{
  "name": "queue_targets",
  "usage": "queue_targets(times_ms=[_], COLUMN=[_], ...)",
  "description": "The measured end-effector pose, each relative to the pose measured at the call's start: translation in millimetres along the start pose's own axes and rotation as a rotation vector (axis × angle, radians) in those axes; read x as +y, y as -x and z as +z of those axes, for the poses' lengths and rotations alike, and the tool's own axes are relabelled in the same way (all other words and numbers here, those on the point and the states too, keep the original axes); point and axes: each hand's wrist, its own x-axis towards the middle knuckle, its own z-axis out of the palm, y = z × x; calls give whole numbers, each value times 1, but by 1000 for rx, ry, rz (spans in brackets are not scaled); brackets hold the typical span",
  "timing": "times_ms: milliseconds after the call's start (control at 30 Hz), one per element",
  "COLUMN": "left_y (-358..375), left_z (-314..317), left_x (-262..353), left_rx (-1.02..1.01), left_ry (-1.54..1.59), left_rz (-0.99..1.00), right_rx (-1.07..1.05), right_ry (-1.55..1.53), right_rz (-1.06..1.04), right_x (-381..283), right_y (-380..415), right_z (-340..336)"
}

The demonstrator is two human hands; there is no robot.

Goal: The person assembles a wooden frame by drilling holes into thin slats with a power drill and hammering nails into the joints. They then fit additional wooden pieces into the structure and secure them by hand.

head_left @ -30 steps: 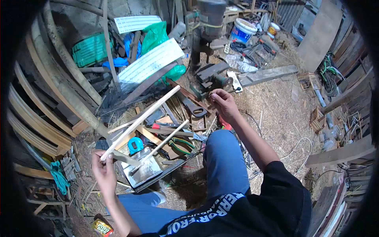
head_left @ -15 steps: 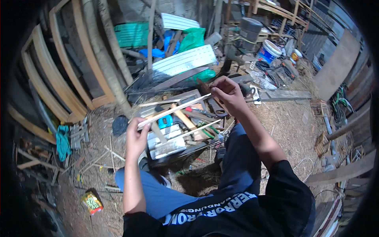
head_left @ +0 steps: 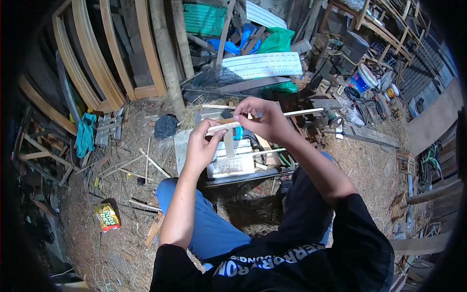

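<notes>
My left hand (head_left: 200,146) pinches one end of a pale wooden strip (head_left: 224,128) between thumb and fingers. Close beside it, my right hand (head_left: 260,116) has its thumb and fingers closed on the same strip. A pale length sticks out beyond the right hand, seemingly part of this strip, though the hand covers the join. Below both hands lies a whitish, worn block (head_left: 231,166), with a flat wooden piece (head_left: 228,143) standing over it. A blue tape measure (head_left: 238,133) shows partly behind the strip. Another thin stick (head_left: 265,152) lies right of the block.
Wooden frames (head_left: 92,53) lean at the left. White corrugated sheet (head_left: 262,64) and a green bag (head_left: 276,40) lie ahead. A paint bucket (head_left: 362,79) stands at the back right. A yellow snack packet (head_left: 107,217) and sticks lie on the floor.
My hands have come much closer together along the strip, with the right hand nearer the left. The view has shifted, so the surroundings sit differently in the frame.
</notes>
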Motion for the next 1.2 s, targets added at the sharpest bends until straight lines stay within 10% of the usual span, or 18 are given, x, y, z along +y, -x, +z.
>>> queue_targets(times_ms=[1200], left_y=[-2], left_z=[-1], left_x=[-15], left_rx=[-29], left_ry=[6], left_rz=[55], right_rx=[6], right_ry=[290], right_rz=[-275], right_x=[15], right_y=[-6], right_z=[24])
